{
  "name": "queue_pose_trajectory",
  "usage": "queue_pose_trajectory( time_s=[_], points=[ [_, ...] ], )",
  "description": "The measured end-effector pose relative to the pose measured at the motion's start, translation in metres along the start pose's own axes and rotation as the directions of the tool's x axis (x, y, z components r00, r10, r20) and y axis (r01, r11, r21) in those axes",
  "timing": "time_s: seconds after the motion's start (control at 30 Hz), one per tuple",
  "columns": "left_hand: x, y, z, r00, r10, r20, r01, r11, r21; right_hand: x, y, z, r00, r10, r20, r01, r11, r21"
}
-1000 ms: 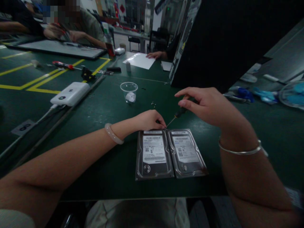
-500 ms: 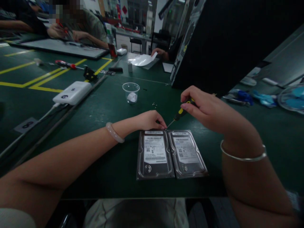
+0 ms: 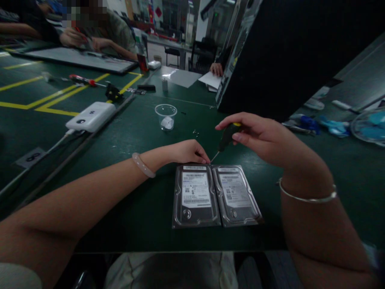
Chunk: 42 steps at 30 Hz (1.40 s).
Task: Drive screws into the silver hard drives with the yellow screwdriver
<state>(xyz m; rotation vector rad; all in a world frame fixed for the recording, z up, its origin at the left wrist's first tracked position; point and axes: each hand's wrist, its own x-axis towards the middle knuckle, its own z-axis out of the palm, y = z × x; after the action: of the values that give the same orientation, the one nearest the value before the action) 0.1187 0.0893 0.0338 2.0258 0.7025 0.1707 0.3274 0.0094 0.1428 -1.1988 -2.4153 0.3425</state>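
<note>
Two hard drives lie side by side, label up: the left hard drive (image 3: 196,190) and the right hard drive (image 3: 236,196). My left hand (image 3: 190,152) is closed in a pinch at the far edge of the left drive; whatever sits between its fingertips is too small to make out. In my right hand (image 3: 260,134) is a screwdriver (image 3: 226,138) with a dark and yellow handle, tilted, its tip down beside my left fingertips where the drives meet. Several tiny screws (image 3: 195,133) lie beyond my left hand. A clear plastic cup (image 3: 166,116) holds something white and crumpled.
A large black computer case (image 3: 288,60) stands at the right. To the left are a white power bank (image 3: 90,116) with a cable and a red screwdriver (image 3: 82,80). Blue items lie far right. Across the table a person's hands (image 3: 75,38) work; another hand (image 3: 216,69) rests on paper.
My right fingers have opened and shifted around the screwdriver handle, which has turned. Its tip and my left hand stay put. Across the table, a person's hand has laid the paper down.
</note>
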Motion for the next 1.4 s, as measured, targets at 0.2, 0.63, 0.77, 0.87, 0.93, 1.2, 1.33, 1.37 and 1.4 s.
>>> queue_pose_trajectory(
  time_s=[0.2,0.63,0.77,0.87,0.93,1.2,1.33,1.37,1.4],
  points=[
    [0.002,-0.008,-0.004,0.999,0.011,0.033,-0.009,0.999,-0.042,0.000,-0.002,0.001,0.999,-0.027,-0.030,0.028,0.999,0.025],
    [0.003,-0.012,-0.004,0.998,0.039,0.045,-0.037,0.998,-0.045,0.006,-0.008,0.019,0.993,0.044,-0.111,-0.034,0.995,0.091],
    [0.002,-0.015,-0.006,0.996,0.061,0.070,-0.059,0.998,-0.028,0.003,-0.013,0.016,1.000,0.005,-0.022,-0.002,0.990,0.144],
    [0.003,-0.017,-0.007,0.994,0.075,0.074,-0.072,0.997,-0.042,0.004,-0.012,0.018,0.998,0.047,-0.042,-0.037,0.976,0.216],
    [0.003,-0.017,-0.007,0.994,0.070,0.083,-0.066,0.997,-0.048,0.006,-0.010,0.023,0.996,0.060,-0.066,-0.042,0.969,0.241],
    [0.002,-0.017,-0.008,0.994,0.051,0.098,-0.040,0.993,-0.107,0.015,-0.002,0.035,0.932,0.053,-0.359,-0.067,0.997,-0.025],
    [0.004,-0.021,-0.008,0.994,0.045,0.103,-0.032,0.992,-0.125,0.012,-0.005,0.030,0.943,0.155,-0.294,-0.201,0.970,-0.134],
    [0.004,-0.022,-0.008,0.993,0.045,0.105,-0.031,0.991,-0.131,0.011,-0.006,0.029,0.944,0.174,-0.281,-0.221,0.964,-0.145],
    [0.004,-0.022,-0.008,0.993,0.045,0.107,-0.030,0.990,-0.138,0.011,-0.006,0.029,0.944,0.183,-0.275,-0.230,0.962,-0.148]
  ],
)
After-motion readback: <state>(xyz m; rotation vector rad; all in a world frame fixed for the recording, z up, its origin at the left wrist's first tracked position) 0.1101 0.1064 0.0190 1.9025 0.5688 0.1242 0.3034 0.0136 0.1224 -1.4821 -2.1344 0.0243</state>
